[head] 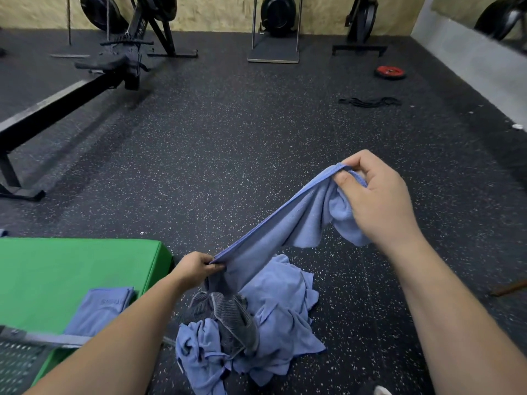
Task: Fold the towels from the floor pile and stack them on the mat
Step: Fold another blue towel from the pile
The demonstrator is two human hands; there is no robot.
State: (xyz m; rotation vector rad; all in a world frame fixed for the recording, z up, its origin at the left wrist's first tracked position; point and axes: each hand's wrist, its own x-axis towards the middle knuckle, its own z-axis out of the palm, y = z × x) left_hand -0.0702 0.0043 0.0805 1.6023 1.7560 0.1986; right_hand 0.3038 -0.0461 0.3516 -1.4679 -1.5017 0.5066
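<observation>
While both hands hold it off the floor, a blue towel point(288, 220) stretches along one hemmed edge from low left to high right. The left hand point(194, 267) pinches the near-left end of that edge between thumb and curled fingers, just above the pile; the right hand point(376, 195) grips the far-right end, with its thumb pressed on the hem and its fingers curled round bunched cloth. The towel's loose body sags below the taut edge, and a fold of it hangs under the right palm.

Directly beneath lies the floor pile point(273, 315) — crumpled blue towels with one grey striped towel point(228, 317) tangled at its left-middle. The pile rests on dark speckled rubber flooring point(228, 155).

To the near left sits a green mat point(71, 269), with one folded blue towel point(99, 309) lying flat near its right edge, partly hidden by the left forearm.

Farther off — a rowing machine point(94, 75) at far left, a red weight plate point(390, 72) at far right, and black bands point(369, 102) nearer than the plate.
</observation>
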